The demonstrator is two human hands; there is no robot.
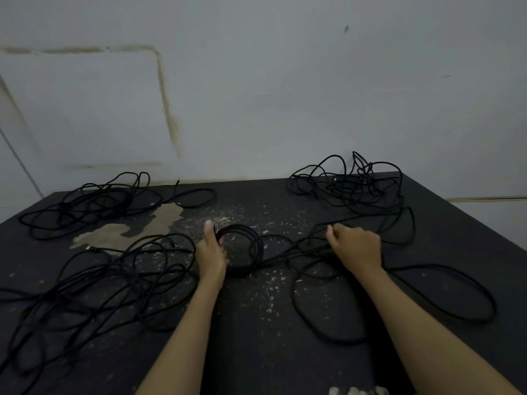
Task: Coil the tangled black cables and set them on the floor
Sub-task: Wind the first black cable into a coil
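I am working over a dark, paint-flecked worktop (256,323) pushed against a pale wall (256,95), and black cable lies on it in four lots. The biggest tangle (94,283) sprawls out to the left of my left hand (211,255); a second heap (88,203) sits beyond it, and a third heap (350,186) lies past my right hand (356,246), close to the wall. The cable I am on now runs slack in a wide loose loop (399,297) below and outside my right hand, then passes through that hand toward the small coil (242,249) just right of my left hand. My left hand grips the coil at its near-left rim, thumb up along it; my right hand is closed round the running strand. To my mind the task is at an early stage: one coil begun, three heaps untouched, nothing on the floor yet. To do this turn well I would keep the left grip firm so the finished turns do not spring, feed each new turn the same size, and let the strand slide through the right fingers to shed twist. The slack loop crosses itself near my right wrist and could knot if pulled hard; the big tangle lies near enough to snag.
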